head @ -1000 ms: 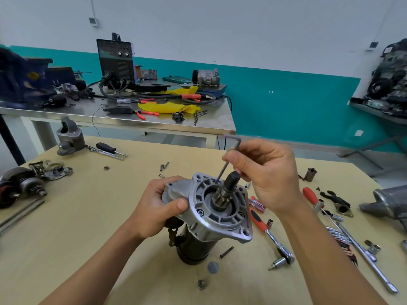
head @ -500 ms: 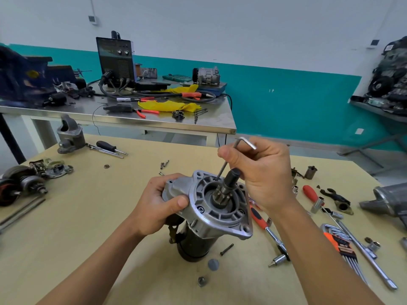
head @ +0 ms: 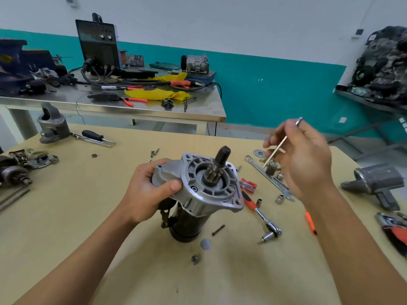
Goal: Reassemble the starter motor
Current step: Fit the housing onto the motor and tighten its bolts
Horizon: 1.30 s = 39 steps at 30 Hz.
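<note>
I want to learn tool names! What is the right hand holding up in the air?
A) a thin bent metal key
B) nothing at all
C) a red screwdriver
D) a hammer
A: the right hand pinches a thin L-shaped hex key, raised to the right of the starter motor, which the left hand grips.

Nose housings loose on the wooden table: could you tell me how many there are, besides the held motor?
2. One nose housing stands far left, by the black-handled screwdriver; the other housing lies on its side at the right edge. More may be off-frame.
</note>
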Each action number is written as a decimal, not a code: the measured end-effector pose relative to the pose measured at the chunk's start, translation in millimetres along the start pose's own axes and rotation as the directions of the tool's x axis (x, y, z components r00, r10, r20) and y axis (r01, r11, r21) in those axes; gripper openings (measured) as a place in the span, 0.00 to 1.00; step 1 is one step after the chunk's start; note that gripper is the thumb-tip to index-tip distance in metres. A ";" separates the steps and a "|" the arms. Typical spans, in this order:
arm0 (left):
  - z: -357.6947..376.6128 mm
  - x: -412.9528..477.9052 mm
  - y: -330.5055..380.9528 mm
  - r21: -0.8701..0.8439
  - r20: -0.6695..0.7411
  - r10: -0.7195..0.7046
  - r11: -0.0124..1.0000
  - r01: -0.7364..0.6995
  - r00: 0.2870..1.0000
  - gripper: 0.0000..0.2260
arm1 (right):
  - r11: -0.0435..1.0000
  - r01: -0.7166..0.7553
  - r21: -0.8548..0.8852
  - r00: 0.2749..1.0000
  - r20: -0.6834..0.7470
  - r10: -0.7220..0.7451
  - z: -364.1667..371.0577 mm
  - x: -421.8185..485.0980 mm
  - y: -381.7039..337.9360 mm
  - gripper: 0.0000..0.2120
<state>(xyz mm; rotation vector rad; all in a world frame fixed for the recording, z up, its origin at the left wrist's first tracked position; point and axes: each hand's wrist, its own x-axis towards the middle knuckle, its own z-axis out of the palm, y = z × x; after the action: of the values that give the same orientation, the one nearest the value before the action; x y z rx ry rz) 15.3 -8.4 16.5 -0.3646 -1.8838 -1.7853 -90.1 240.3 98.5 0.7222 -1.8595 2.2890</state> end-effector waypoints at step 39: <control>34.4 -60.7 32.3 0.435 -0.286 0.062 0.897 0.072 0.956 0.20 | 0.900 0.289 -0.326 0.921 0.353 -0.168 122.7 -68.7 -19.4 0.05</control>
<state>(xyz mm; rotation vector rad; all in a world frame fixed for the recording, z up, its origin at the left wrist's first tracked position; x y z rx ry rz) 76.4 37.8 11.3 0.0722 -1.9924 -1.2694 13.6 143.6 103.9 1.2258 -2.1167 1.6797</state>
